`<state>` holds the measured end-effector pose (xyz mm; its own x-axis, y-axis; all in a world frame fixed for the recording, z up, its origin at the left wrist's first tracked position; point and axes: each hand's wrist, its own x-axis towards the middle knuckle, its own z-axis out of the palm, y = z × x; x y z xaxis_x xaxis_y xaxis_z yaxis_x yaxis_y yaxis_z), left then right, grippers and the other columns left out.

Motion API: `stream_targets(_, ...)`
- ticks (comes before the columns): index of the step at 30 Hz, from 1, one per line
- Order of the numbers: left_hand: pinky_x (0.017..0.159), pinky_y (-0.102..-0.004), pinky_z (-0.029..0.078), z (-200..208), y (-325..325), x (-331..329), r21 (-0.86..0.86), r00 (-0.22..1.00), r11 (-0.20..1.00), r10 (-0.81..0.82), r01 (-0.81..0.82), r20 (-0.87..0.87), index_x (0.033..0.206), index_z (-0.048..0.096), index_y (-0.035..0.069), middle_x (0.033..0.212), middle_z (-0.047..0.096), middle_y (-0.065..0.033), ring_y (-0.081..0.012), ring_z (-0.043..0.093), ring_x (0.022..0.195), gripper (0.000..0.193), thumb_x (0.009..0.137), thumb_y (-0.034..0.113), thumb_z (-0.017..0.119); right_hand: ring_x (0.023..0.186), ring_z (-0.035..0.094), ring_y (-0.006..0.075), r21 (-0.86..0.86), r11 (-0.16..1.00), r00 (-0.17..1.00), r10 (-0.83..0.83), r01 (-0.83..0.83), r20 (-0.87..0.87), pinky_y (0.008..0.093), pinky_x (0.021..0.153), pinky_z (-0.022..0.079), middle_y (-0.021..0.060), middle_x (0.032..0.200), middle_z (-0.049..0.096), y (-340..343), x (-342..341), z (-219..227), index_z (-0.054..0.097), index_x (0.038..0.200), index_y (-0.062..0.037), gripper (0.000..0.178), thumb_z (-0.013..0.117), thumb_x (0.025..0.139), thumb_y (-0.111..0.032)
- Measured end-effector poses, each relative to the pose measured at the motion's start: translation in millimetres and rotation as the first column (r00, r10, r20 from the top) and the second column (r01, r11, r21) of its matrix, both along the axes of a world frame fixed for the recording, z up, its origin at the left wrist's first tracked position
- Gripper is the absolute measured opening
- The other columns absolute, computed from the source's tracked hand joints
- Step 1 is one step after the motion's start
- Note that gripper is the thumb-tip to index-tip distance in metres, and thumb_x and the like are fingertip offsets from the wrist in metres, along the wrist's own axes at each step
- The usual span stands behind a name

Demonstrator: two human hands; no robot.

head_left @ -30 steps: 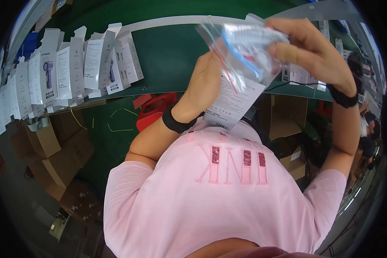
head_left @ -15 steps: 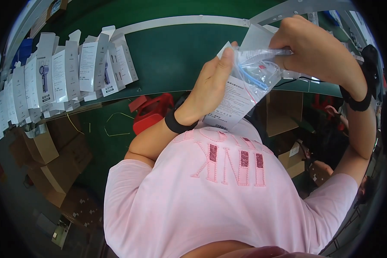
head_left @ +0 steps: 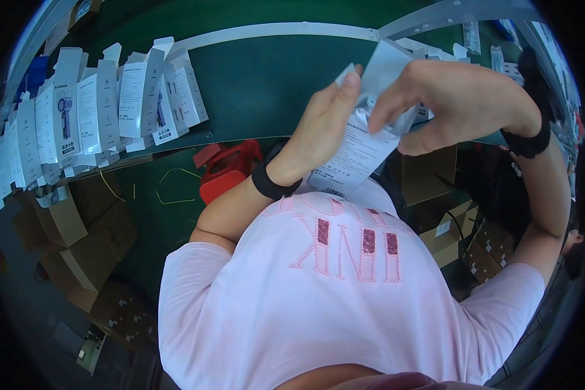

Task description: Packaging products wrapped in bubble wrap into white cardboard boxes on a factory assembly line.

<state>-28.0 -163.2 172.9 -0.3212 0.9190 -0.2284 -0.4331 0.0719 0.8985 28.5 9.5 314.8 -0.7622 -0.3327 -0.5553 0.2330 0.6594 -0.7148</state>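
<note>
My left hand (head_left: 324, 118) is wrapped around an open white carton (head_left: 354, 156) with printed text, held tilted in front of my chest. The carton's long flap (head_left: 385, 65) stands up at its far end. At the mouth, a little of a clear plastic bag (head_left: 405, 121) shows; most of it is hidden by the carton and my fingers. Right above that mouth is my right hand (head_left: 445, 101), its thumb and bent fingers apart, the fingertips close to or touching the bag.
A row of similar open white cartons (head_left: 97, 114) stands along the left of the green table (head_left: 253, 84). Below the edge are a red plastic object (head_left: 231, 169) and brown cardboard boxes (head_left: 78, 260). A metal rail (head_left: 292, 28) crosses the back. Small clear packets (head_left: 471, 38) lie at far right.
The clear bag with the blue strip has gone down into the carton. My right hand has let go of it, moved nearer and lower, and spread its fingers.
</note>
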Motion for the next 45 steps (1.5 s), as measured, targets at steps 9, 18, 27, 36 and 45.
stream_targets(9,0.087,-0.0247,0.043,-13,5,-2,-0.015,0.986,0.995,-0.097,0.1,0.138,0.131,0.047,-0.005,0.107,0.06,-0.0099,-0.0129,0.055,0.096,0.07,0.099,0.056,0.035,0.061,0.066,0.0141,-0.062,0.892,0.872,-0.42,0.448,0.253,0.0244,0.059,0.055,0.0116,0.075,0.067,6,6,-36,0.065,0.076,0.0055,0.016,0.068,0.079,-0.01)
stream_targets(18,0.091,-0.028,0.042,-3,5,7,0.182,0.966,0.96,-0.233,0.211,0.112,0.131,0.042,-0.001,0.112,0.058,-0.0126,-0.0149,0.055,0.1,0.059,0.098,0.048,0.046,0.058,0.066,0.0217,0.061,0.992,0.958,-0.121,0.109,0.258,0.0289,0.057,0.055,0.0137,0.066,0.066,3,8,-40,0.069,0.072,0.003,0.007,0.064,0.073,-0.001)
stream_targets(27,0.099,-0.0369,0.042,-29,-4,-17,0.385,0.931,0.897,-0.309,0.217,0.195,0.144,0.025,0.002,0.128,0.05,-0.0192,-0.0236,0.052,0.115,0.078,0.083,0.012,0.073,0.066,0.062,0.0255,0.344,0.874,0.917,-0.232,0.343,-0.326,0.0336,0.056,0.044,0.0131,0.069,0.058,-12,40,-43,0.058,0.079,-0.001,0.025,0.078,0.066,-0.01)
stream_targets(36,0.095,-0.0393,0.048,-24,-7,-39,0.358,0.943,0.872,-0.305,0.332,-0.134,0.124,0.06,0.006,0.131,0.047,-0.0137,-0.0262,0.052,0.118,0.043,0.085,0.019,0.07,0.112,0.055,0.0221,-0.502,0.058,0.197,-0.954,0.863,0.227,0.0354,0.099,0.04,0.0157,0.125,0.056,-33,101,-105,0.039,0.139,-0.0004,0.074,0.075,0.079,-0.024)
stream_targets(45,0.091,-0.0392,0.05,-35,-6,-32,0.166,0.953,0.947,-0.244,0.274,-0.182,0.128,0.052,0.003,0.128,0.051,-0.0137,-0.026,0.055,0.113,0.054,0.081,0.021,0.073,0.114,0.056,0.0195,-0.517,0.29,0.278,-0.955,0.805,-0.102,0.0314,0.093,0.046,0.015,0.13,0.058,-57,95,-113,0.064,0.12,-0.003,0.033,0.058,0.092,-0.021)
